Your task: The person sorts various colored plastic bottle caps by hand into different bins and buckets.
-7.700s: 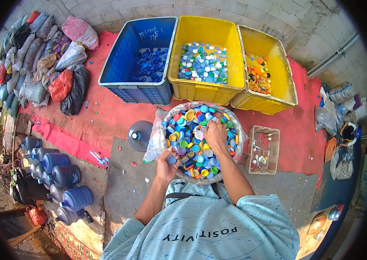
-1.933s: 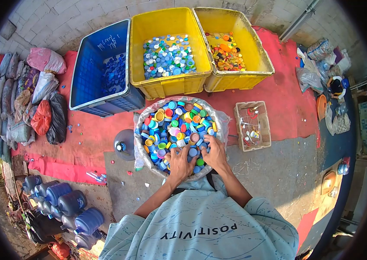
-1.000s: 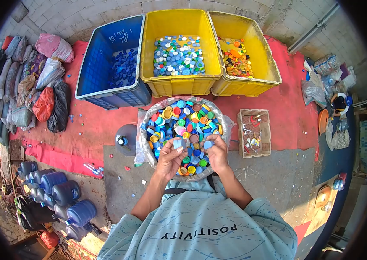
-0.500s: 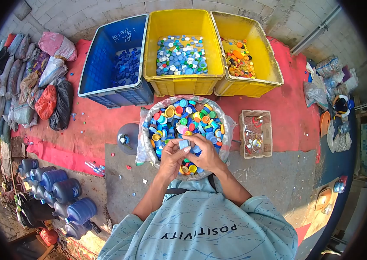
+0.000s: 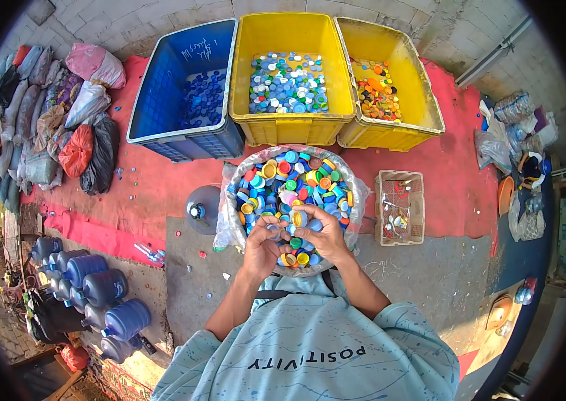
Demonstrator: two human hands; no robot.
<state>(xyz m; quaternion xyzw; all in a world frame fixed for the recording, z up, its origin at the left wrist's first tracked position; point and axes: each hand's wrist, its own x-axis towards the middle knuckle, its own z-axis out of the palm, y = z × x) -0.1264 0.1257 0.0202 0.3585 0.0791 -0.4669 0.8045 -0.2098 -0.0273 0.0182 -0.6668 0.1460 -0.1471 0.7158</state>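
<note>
A wide round container (image 5: 232, 190) in front of me is heaped with bottle caps (image 5: 274, 187) of many colours. Over its near part, my left hand (image 5: 263, 252) pinches a pale, bluish bottle cap (image 5: 274, 231) between thumb and fingers. Close beside it, my right hand (image 5: 327, 242) has its fingers closed on a yellow bottle cap (image 5: 299, 218); a light blue cap (image 5: 314, 225) shows at the same fingers. The two hands are a little apart, and the caps under them are partly hidden.
Beyond the container stand a blue crate (image 5: 162, 100) with dark blue caps, a yellow crate (image 5: 293, 130) with pale and green caps, and another yellow crate (image 5: 393, 137) with orange ones. A plastic basket (image 5: 400, 234) is at right, a large jug (image 5: 204, 207) at left.
My hands have moved apart from the single greyish-blue piece they met on. A yellow cap now shows in my right fingers and a pale one in my left. The view has shifted slightly.
</note>
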